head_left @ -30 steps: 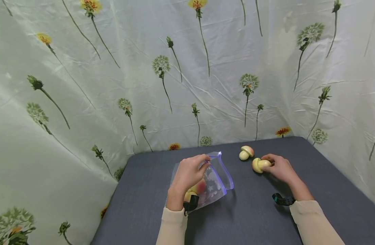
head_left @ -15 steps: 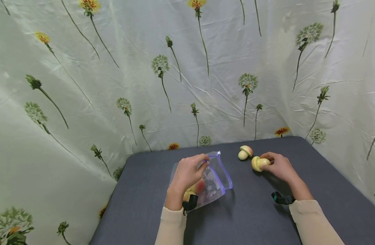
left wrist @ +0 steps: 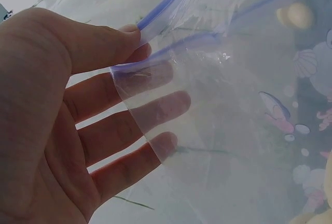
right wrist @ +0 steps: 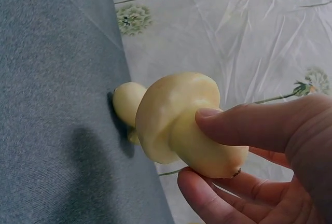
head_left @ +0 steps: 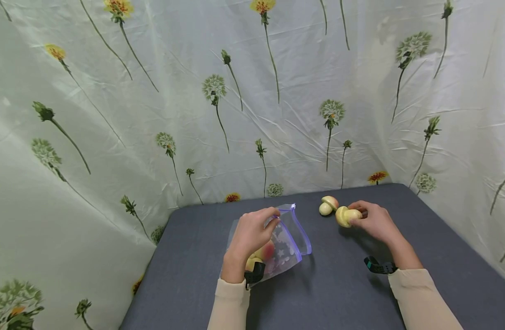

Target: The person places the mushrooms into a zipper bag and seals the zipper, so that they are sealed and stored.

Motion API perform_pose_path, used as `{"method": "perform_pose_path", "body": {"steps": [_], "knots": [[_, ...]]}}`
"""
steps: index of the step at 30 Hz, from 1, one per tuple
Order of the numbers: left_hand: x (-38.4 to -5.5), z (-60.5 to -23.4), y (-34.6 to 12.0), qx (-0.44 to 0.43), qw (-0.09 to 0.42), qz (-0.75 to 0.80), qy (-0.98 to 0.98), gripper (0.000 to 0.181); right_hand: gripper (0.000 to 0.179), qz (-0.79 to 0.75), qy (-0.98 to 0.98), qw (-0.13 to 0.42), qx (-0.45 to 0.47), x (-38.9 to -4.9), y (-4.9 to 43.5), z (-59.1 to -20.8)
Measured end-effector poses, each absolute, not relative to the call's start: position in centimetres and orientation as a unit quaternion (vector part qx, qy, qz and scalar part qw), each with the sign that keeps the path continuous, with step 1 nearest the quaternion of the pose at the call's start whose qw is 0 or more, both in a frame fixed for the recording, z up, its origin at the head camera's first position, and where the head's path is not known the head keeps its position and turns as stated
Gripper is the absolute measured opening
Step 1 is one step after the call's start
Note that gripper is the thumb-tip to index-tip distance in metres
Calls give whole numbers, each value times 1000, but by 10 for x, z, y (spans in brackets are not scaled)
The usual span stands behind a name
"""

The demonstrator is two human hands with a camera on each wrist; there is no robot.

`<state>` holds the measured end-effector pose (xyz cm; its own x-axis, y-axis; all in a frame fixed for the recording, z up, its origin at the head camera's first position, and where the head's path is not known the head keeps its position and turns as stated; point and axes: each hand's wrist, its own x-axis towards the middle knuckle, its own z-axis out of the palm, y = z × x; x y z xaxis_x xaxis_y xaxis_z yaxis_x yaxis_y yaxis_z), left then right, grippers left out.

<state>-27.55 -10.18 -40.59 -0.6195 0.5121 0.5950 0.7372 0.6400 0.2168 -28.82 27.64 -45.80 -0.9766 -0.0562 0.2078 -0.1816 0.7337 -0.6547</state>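
My left hand [head_left: 254, 231] pinches the rim of a clear zip bag [head_left: 287, 256] with a purple seal, and the bag's mouth gapes toward the right. In the left wrist view the thumb and index finger grip the purple seal [left wrist: 171, 53] while the other fingers spread behind the film. Inside the bag lie yellow and reddish toy pieces [head_left: 266, 251], partly hidden by my wrist. My right hand [head_left: 378, 222] holds a pale yellow toy mushroom [right wrist: 202, 136] by its stem between thumb and fingers, raised just off the table.
A second toy mushroom [head_left: 328, 206], with a reddish cap side, lies on the dark grey table [head_left: 335, 293] just behind the held one. A flower-printed curtain [head_left: 252, 114] hangs behind the table and along its sides.
My right hand has lifted the toy mushroom slightly off the table and shifted it a little left. The left hand keeps its grip on the bag.
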Motion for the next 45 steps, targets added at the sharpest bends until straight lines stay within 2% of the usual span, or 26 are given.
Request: {"method": "perform_pose_path", "body": {"steps": [24,45], "knots": [[-276,-405,-101,-360,245,-220,-873,10,39,396,-910,79,89,-274,252,-431],[-276,-405,-99,-357,243,-219,-875,9,40,403,-901,109,116,-266,229,-417]]}}
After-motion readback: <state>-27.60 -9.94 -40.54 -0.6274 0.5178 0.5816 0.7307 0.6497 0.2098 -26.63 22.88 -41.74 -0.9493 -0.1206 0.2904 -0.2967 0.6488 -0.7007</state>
